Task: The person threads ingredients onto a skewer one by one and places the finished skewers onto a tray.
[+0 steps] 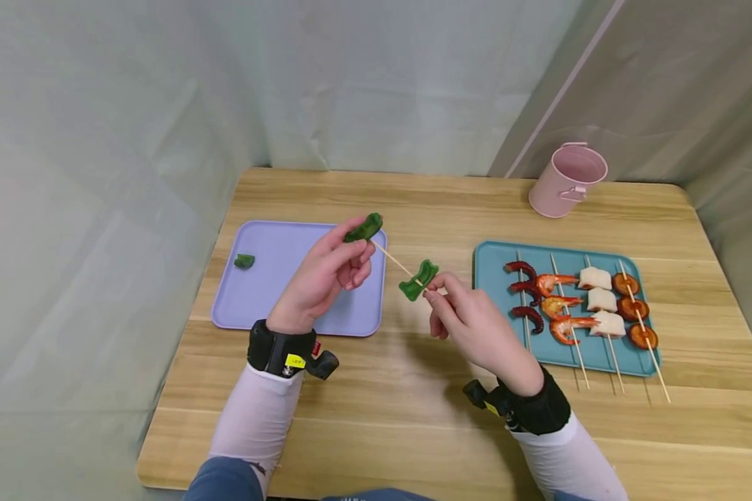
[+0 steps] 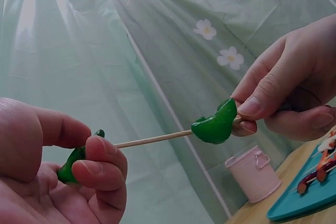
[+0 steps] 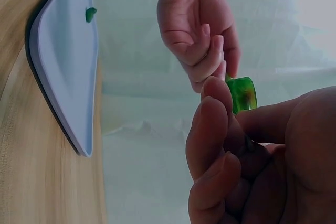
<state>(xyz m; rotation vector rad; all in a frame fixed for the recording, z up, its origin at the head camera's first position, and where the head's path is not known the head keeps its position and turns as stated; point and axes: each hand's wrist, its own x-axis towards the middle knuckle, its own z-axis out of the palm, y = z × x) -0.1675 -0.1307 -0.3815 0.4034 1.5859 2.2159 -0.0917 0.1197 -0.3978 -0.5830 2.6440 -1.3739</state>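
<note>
My left hand pinches a curved green pepper piece between thumb and fingers, at the far end of a thin wooden skewer. A second green pepper piece is threaded on the skewer, near its other end. Right beside that piece, my right hand pinches the stick with thumb and index finger. Both hands hold the skewer up in front of me, as the left wrist view shows too. The left fingers partly cover their pepper piece there.
On the left, a lavender tray carries one small green pepper piece. A teal tray on the right bears several skewers with tentacles, shrimp, white chunks and round brown slices. Behind it stands a pink bucket.
</note>
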